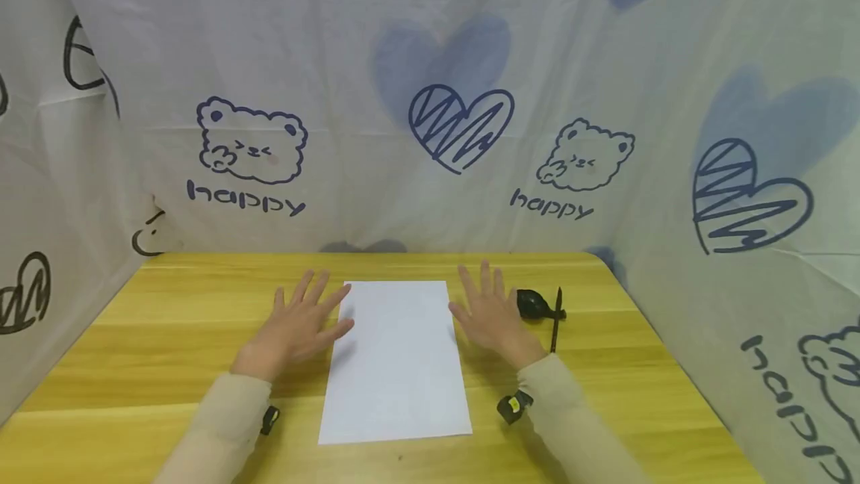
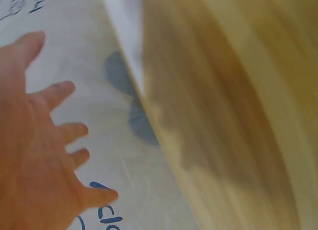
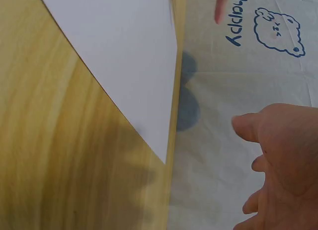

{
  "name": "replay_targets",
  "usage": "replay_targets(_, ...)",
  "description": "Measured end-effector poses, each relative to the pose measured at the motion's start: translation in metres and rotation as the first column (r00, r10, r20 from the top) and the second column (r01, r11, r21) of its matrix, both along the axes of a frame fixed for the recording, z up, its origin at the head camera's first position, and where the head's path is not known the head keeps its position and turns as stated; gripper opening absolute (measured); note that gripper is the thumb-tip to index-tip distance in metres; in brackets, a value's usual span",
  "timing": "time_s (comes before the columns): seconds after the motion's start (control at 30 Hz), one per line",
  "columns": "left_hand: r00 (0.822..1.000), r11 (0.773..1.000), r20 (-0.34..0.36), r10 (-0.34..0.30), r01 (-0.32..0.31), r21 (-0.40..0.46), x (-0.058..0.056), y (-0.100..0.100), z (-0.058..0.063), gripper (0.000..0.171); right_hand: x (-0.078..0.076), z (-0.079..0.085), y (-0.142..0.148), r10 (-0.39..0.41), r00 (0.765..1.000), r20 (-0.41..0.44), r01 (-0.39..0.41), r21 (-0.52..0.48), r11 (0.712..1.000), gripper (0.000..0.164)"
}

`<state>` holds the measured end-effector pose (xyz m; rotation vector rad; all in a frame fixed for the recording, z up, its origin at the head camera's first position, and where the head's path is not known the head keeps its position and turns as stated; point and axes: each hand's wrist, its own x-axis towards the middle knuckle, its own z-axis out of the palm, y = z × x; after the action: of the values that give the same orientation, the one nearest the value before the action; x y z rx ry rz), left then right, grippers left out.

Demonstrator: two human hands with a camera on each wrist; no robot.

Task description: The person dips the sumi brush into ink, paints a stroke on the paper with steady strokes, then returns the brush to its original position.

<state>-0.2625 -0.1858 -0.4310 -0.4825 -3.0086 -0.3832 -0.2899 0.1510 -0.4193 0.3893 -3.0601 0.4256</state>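
Observation:
A white sheet of paper (image 1: 398,364) lies on the wooden table between the two hands. The left hand (image 1: 295,326), fingers spread, hovers beside the sheet's left edge, its thumb and index fingertip overlapping that edge in the head view. On the other side, the right hand (image 1: 493,314) is spread in the same way, with its thumb near the sheet's right edge. Both palms face down and hold nothing. In the left wrist view, the left hand (image 2: 37,145) shows extended fingers; the right wrist view shows the right hand (image 3: 283,160) above the table, casting a shadow.
Just right of the right hand lie a black bulb-shaped object (image 1: 532,305) and a thin black pen-like stick (image 1: 556,320), crossing at the bulb's narrow end. The wooden table (image 1: 134,394) is bordered by a white curtain (image 1: 349,95) printed with hearts and bears.

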Motion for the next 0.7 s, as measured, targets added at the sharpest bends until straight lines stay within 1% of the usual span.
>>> replay_targets(0.1,0.998,0.998,-0.023,-0.061,0.061,-0.032,-0.001,-0.002,-0.002,0.067,-0.001,0.006,0.007,0.013,1.000,0.014,-0.013,-0.002,1.000,0.074)
replay_targets(0.2,0.994,0.993,-0.048,-0.103,0.099,-0.067,-0.003,-0.004,-0.007,0.064,-0.001,0.013,0.016,0.045,0.998,0.044,-0.045,0.000,0.999,0.076)
replay_targets(0.3,0.991,0.989,-0.068,-0.117,0.110,-0.101,-0.004,-0.005,-0.010,0.061,-0.002,0.020,0.026,0.116,0.989,0.090,-0.116,-0.006,0.993,0.077)
replay_targets(0.4,0.990,0.987,-0.076,-0.117,0.107,-0.123,-0.004,-0.004,-0.010,0.058,-0.004,0.027,0.036,0.187,0.970,0.158,-0.185,-0.026,0.982,0.077)
replay_targets(0.47,0.991,0.986,-0.060,-0.117,0.108,-0.128,-0.004,-0.004,-0.011,0.057,-0.004,0.031,0.042,0.213,0.960,0.182,-0.210,-0.038,0.977,0.077)
replay_targets(0.53,0.992,0.985,-0.030,-0.120,0.115,-0.129,-0.003,-0.004,-0.012,0.057,-0.003,0.036,0.048,0.226,0.955,0.191,-0.220,-0.048,0.974,0.078)
replay_targets(0.7,0.991,0.983,0.047,-0.127,0.132,-0.130,-0.001,-0.005,-0.015,0.058,0.003,0.047,0.063,0.242,0.955,0.171,-0.235,-0.058,0.970,0.076)
